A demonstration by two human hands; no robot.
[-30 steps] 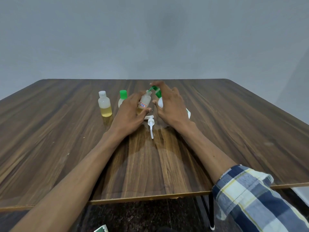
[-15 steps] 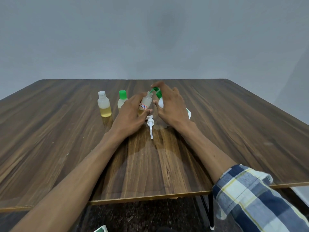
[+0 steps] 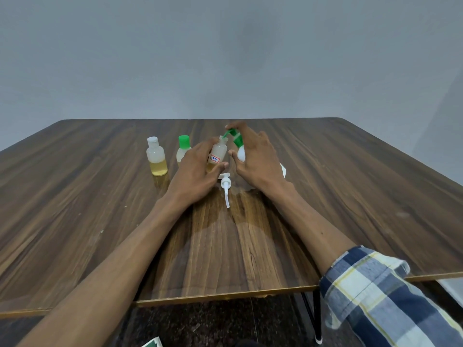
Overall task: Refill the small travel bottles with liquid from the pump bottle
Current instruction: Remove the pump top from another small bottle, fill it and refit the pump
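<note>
Mid-refill: we are on the third small bottle, pump bottle's green nozzle at its mouth.

Nearest us, a loose white pump head [image 3: 225, 187] lies on the table [image 3: 100, 221], unused. Our left hand [image 3: 196, 172] grasps the labelled bottle [image 3: 217, 154], upright, uncapped, only a little yellow liquid low in it, so we judge filling barely begun. Our right hand [image 3: 255, 159] is wrapped round the pump bottle [image 3: 239, 149], tilted toward that mouth. Further left, a green-capped bottle [image 3: 183, 149] and a white-capped bottle [image 3: 156, 156] stand closed, the latter roughly half full; those look done. Against the earlier frames almost nothing differs: same grips, same tilt, hands a touch steadier.
</note>
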